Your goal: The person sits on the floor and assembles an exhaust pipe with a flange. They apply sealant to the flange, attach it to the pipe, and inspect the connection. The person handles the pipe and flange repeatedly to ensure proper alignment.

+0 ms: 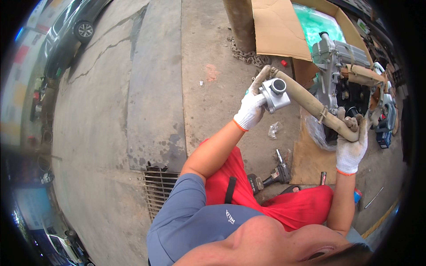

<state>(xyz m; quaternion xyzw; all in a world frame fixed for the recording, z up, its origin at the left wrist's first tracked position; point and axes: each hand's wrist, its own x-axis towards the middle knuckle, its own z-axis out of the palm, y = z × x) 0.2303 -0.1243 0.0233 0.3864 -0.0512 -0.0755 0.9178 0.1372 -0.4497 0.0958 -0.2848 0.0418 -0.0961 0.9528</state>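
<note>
Left hand [249,110], gloved in white knit, closes around the stub of a silver cast-metal housing [277,101], and its outstretched fingertips [266,69] reach the upper end of a tan, dirt-coated hose [306,99]. Whether those fingertips press on the hose or only lie beside it, I cannot tell. Right hand [352,150], gloved the same way, curls its fingers over the hose's bent lower end — a firm-looking wrap. Both pieces are thus held up off the floor [111,133], with the housing's round port [278,86] facing upward.

The hose looks stiff, since it holds its curve between the hands, and is probably fairly light; its dusty skin should give gloves decent grip. Its straight middle, just above the clamp [323,114], seems a sound place to take hold. The housing looks rigid and likely dense for its size — best gripped around the body, away from the port's rim.

Beyond the right hand sits an engine assembly [326,60] with grey cast covers, and behind it an open cardboard box [277,29] with green plastic sheeting [328,24]. A clear plastic bag [314,130] lies by the engine assembly; a cordless impact wrench [279,173] rests near the red trousers [306,204]. Farther out, a chain [248,60] circles the foot of a post [241,26].
</note>
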